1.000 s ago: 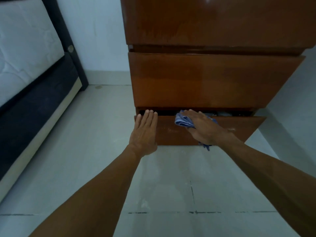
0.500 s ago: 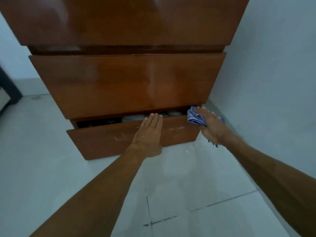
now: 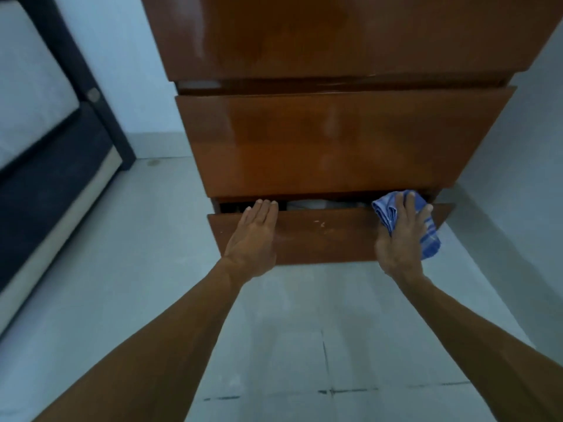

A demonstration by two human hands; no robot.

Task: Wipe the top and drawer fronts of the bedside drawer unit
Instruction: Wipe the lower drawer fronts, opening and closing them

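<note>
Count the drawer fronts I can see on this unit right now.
3: top drawer front, cut off by the frame; middle drawer front; bottom drawer front, slightly open. More may sit above.

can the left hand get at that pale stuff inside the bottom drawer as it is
Probably yes: the left hand lies flat on the bottom drawer front, fingertips at the open gap, and the pale contents sit just right of them, though the gap looks narrow.

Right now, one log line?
step: wiping bottom wooden drawer front | left hand: flat, bracing | right hand: pressing blue cloth
</note>
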